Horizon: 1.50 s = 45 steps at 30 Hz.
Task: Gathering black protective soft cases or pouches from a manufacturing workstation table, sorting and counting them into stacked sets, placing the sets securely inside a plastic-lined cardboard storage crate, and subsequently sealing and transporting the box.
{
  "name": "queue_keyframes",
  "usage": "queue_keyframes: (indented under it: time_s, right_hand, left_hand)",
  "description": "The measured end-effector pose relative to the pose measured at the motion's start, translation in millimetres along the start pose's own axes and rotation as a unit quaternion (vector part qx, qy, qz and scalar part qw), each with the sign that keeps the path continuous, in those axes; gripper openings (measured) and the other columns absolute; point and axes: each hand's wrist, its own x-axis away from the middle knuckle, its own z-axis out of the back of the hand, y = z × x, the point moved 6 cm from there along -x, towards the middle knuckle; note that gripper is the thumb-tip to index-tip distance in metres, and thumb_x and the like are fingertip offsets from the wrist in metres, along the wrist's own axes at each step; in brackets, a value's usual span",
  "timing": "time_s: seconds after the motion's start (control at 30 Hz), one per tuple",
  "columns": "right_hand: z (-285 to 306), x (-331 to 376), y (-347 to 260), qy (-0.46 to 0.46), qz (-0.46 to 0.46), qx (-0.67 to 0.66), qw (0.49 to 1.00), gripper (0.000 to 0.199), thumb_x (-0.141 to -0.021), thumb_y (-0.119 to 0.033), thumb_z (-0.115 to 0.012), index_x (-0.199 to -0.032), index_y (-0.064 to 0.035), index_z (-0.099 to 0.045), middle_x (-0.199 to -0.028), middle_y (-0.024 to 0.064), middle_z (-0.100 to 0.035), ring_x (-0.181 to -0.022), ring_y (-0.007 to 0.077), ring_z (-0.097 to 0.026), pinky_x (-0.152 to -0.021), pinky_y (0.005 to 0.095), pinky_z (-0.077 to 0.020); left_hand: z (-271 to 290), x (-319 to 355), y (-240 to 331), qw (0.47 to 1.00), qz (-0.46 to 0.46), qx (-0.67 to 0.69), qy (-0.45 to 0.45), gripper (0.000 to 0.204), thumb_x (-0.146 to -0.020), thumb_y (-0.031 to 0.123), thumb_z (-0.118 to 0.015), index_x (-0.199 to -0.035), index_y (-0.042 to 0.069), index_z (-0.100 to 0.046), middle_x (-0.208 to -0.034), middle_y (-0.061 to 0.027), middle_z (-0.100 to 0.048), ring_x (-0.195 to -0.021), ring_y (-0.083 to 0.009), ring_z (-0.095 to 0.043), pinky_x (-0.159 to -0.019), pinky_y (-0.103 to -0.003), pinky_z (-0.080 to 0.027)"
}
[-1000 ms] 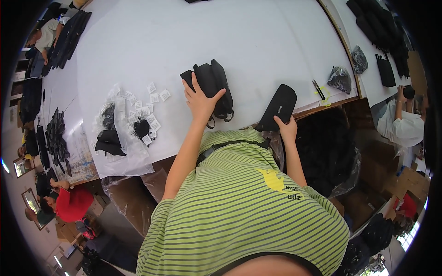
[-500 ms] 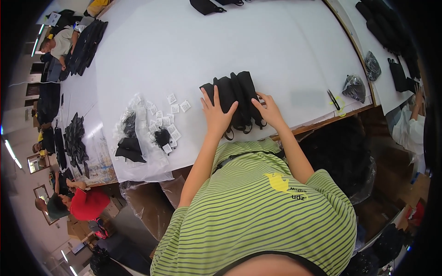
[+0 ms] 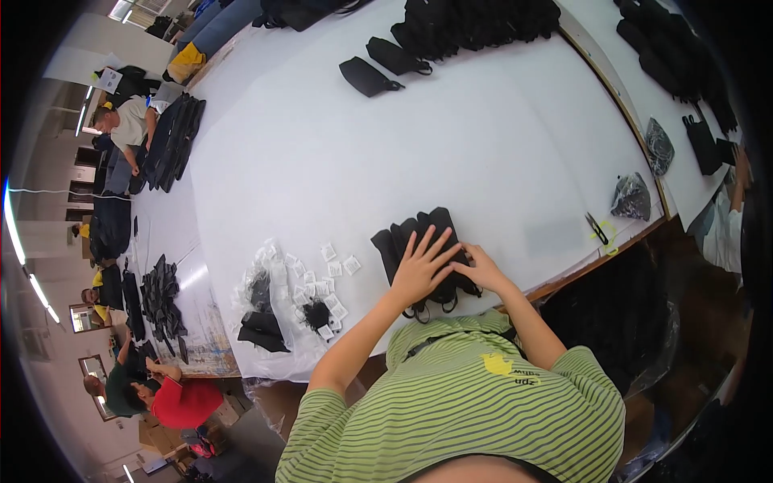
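Several black fabric pouches [image 3: 388, 251] with small loops at their near ends lie side by side, close to my body. My left hand [image 3: 422, 272] is open, lying across the middle of them with its fingers spread. At their right side rests my right hand [image 3: 486, 272], fingers apart and touching the rightmost pouch beside my left fingertips. Parts of the pouches are hidden under both hands. Left of them, small white packets [image 3: 335, 267] are scattered around a little heap of black bits [image 3: 316, 314].
Clear plastic bags [image 3: 278, 282] and folded black fabric [image 3: 263, 332] lie at the left. Black pouches [image 3: 475, 28] are piled at the far side. Black thread snips [image 3: 597, 229] and a bag of black pieces [image 3: 631, 197] sit near the right table edge [image 3: 580, 278]. Other people work around.
My left hand has moved right, from the left pouches onto the middle and right ones. The pouches lie closer together. The view has shifted, bringing the far pile into sight.
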Motion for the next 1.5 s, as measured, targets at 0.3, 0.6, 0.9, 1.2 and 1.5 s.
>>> queue_keyframes:
  time_s: [0.3,0.6,0.9,1.2,1.5]
  right_hand:
    - [100,-179,-125,0.162,0.152,0.088,0.971,0.033,-0.081,-0.027,-0.068,-0.112,-0.0136,-0.064,-0.108,0.0101,-0.061,-0.104,0.0254,-0.055,-0.089,0.0368,-0.0449]
    - [99,-421,-228,0.337,0.299,0.367,0.814,0.073,-0.071,-0.017,-0.077,-0.135,-0.0307,-0.043,-0.144,0.0179,-0.029,-0.126,0.0383,-0.039,-0.104,0.0469,-0.0341]
    - [99,-485,-216,0.281,0.167,0.431,0.841,0.103,-0.068,-0.008,-0.078,-0.145,-0.0435,-0.018,-0.133,0.0185,-0.038,-0.099,0.0308,-0.056,-0.082,0.0378,-0.0512]
    - [49,-474,-228,0.267,0.211,0.432,0.835,0.05,-0.077,-0.026,-0.073,-0.124,-0.0278,-0.056,-0.14,0.0146,-0.038,-0.114,0.0347,-0.049,-0.086,0.0421,-0.0494]
    - [35,-467,-238,0.128,0.142,0.5,0.845,0.08,-0.064,-0.054,-0.077,-0.135,-0.0276,-0.05,-0.156,0.0087,0.001,-0.127,0.0458,-0.033,-0.101,0.0489,-0.0361]
  left_hand:
    - [-2,-3,-9,0.998,0.007,0.032,-0.049,0.052,-0.094,0.038,-0.048,-0.143,0.026,-0.037,-0.153,-0.0032,-0.026,-0.14,-0.027,-0.024,-0.112,-0.05,-0.017]
    - [-13,-5,-12,0.993,0.032,0.093,-0.059,0.053,-0.095,0.04,-0.046,-0.145,0.03,-0.033,-0.154,-0.0011,-0.023,-0.141,-0.0235,-0.022,-0.113,-0.046,-0.017]
    - [-14,-6,-17,0.988,0.043,0.138,-0.052,0.052,-0.096,0.037,-0.046,-0.145,0.026,-0.034,-0.154,-0.0022,-0.024,-0.14,-0.0227,-0.025,-0.113,-0.041,-0.017]
    - [-11,-9,-22,0.983,0.057,0.141,-0.106,0.056,-0.093,0.033,-0.048,-0.146,0.027,-0.031,-0.154,-0.0015,-0.022,-0.14,-0.0233,-0.026,-0.113,-0.042,-0.02]
    - [-20,-6,-22,0.989,0.045,0.084,-0.114,0.061,-0.091,0.031,-0.049,-0.148,0.024,-0.028,-0.155,-0.0021,-0.022,-0.14,-0.023,-0.026,-0.113,-0.042,-0.019]
